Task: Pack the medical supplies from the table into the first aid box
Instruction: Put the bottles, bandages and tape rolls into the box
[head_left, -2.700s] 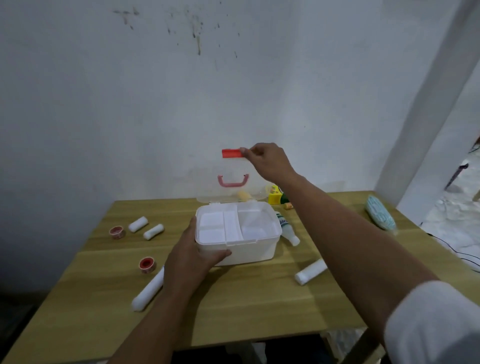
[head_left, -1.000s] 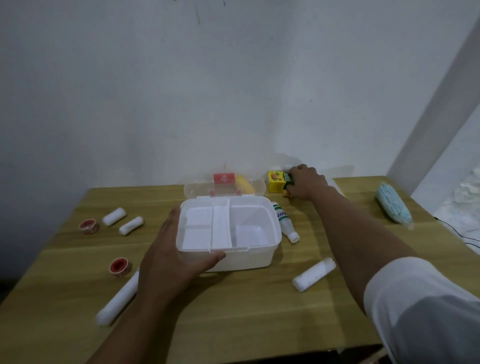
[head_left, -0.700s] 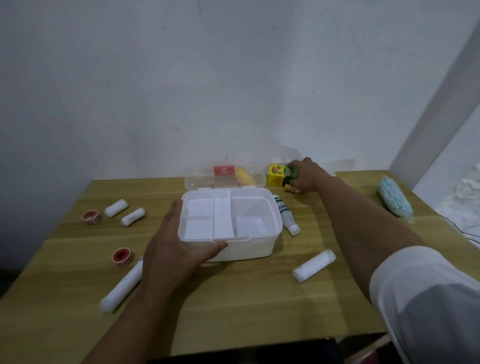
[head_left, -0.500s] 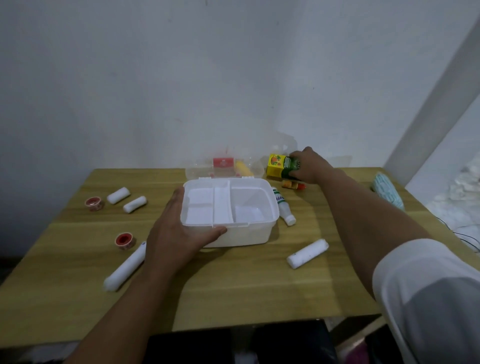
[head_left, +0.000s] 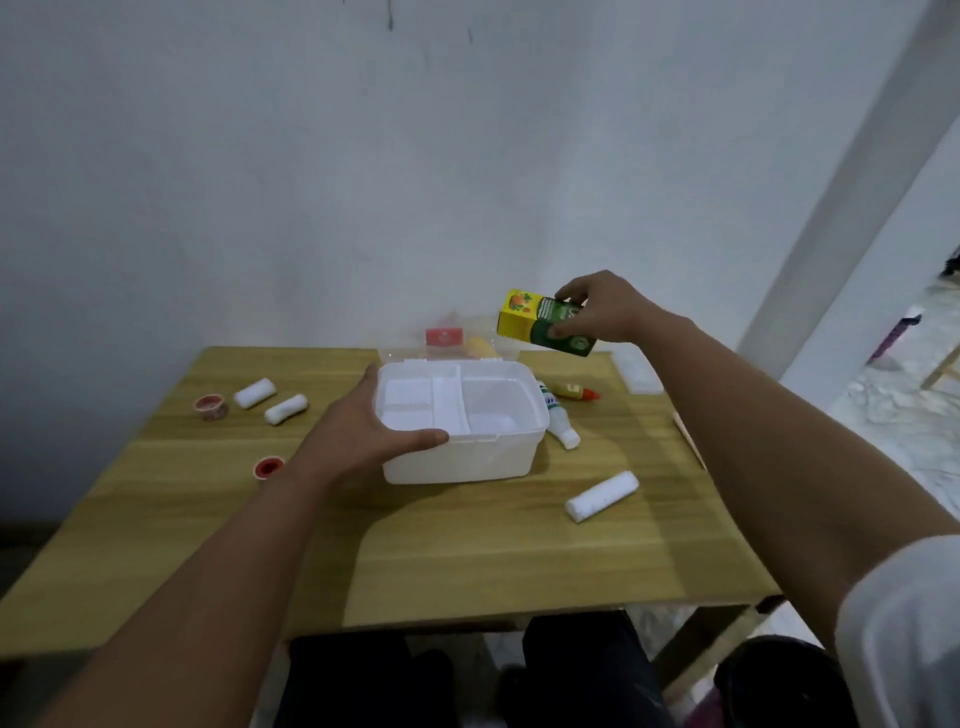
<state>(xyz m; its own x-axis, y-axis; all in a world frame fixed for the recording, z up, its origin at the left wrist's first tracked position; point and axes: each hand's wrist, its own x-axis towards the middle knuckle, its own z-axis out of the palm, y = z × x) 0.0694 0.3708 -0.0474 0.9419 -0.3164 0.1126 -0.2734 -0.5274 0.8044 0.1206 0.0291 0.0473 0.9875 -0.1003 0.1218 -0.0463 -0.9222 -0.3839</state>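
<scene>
Lifted clear of the table (head_left: 467, 561) since half a second ago, the yellow-and-green carton (head_left: 545, 323) is now held in the air above and behind the far right corner of the first aid box (head_left: 460, 457), where earlier it stood on the wood beside the open lid (head_left: 447, 345). It is pinched by the right hand (head_left: 605, 306), fingers curled over its top and thumb beneath, and is tilted, probably so that it can be lowered lengthwise into the large right compartment. The box is steadied by the left hand (head_left: 363, 434), thumb hooked over the near rim and fingers along the left wall, so that it should not slide when something is dropped in.

All 3 compartments appear empty, so packing is judged barely begun. On the table are seen 3 short white rolls, at (head_left: 254, 393), (head_left: 286, 409) and (head_left: 602, 496), 2 red tape spools, at (head_left: 210, 407) and (head_left: 268, 467), a white bottle (head_left: 558, 423) touching the box's right side, and a small orange-capped tube (head_left: 574, 391) just behind it. A yellow item (head_left: 482, 347) rests by the lid.
</scene>
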